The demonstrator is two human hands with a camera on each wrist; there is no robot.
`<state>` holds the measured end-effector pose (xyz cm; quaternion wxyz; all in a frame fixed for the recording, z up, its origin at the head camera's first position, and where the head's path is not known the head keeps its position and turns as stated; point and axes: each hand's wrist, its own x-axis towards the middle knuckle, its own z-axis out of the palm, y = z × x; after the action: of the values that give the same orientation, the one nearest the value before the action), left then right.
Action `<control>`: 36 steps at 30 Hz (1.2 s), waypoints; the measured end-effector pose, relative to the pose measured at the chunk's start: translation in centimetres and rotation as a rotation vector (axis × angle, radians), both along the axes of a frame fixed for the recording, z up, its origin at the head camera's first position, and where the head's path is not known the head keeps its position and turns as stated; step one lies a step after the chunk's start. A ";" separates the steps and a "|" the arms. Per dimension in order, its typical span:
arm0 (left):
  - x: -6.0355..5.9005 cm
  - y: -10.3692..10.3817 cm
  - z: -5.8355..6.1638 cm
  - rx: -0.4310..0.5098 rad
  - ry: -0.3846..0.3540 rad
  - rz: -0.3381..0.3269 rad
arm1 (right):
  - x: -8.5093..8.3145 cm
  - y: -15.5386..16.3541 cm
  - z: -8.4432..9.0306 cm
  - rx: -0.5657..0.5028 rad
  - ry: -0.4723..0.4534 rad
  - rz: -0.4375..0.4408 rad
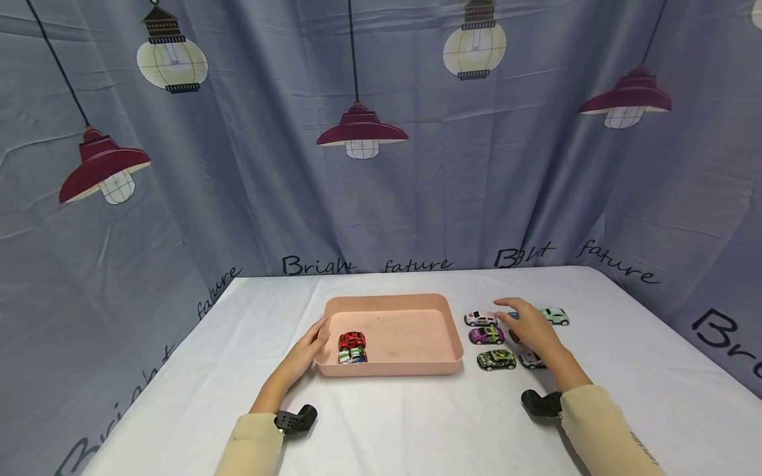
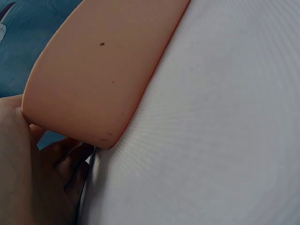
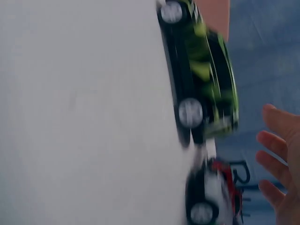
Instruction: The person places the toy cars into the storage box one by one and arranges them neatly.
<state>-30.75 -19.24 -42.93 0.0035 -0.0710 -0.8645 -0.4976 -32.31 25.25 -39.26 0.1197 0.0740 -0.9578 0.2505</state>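
Left hand, fingers flat, steadies pink tray on desk; right hand, spread and holding nothing, hovers over toy cars beside tray & should prob pinch just one w/o nudging neighbours

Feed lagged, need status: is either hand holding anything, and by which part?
Left hand rests against the pink plastic tray's left end wall. Right hand hovers open over the toy cars, holding nothing.

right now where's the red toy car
In the head view the red toy car sits inside the pink tray, at its left end, just behind a green-and-white car and near the left hand.
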 end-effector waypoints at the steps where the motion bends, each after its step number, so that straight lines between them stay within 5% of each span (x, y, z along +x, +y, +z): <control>1: 0.0 0.0 0.0 0.001 -0.003 0.003 | 0.0 0.4 -0.1 0.001 -0.003 -0.006; 16: 0.1 0.1 -0.1 -0.023 0.008 0.013 | -0.1 5.7 -0.8 0.081 0.000 -0.140; 29: 0.1 0.0 0.1 0.013 -0.005 0.008 | -0.5 7.1 -0.8 0.089 -0.077 -0.117; 36: 0.1 0.1 0.1 0.012 0.000 -0.001 | -0.5 7.1 -1.4 0.205 -0.100 -0.148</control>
<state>-30.61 -19.15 -42.84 0.0035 -0.0716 -0.8615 -0.5026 -32.85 32.31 -40.71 0.0820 0.0023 -0.9860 0.1451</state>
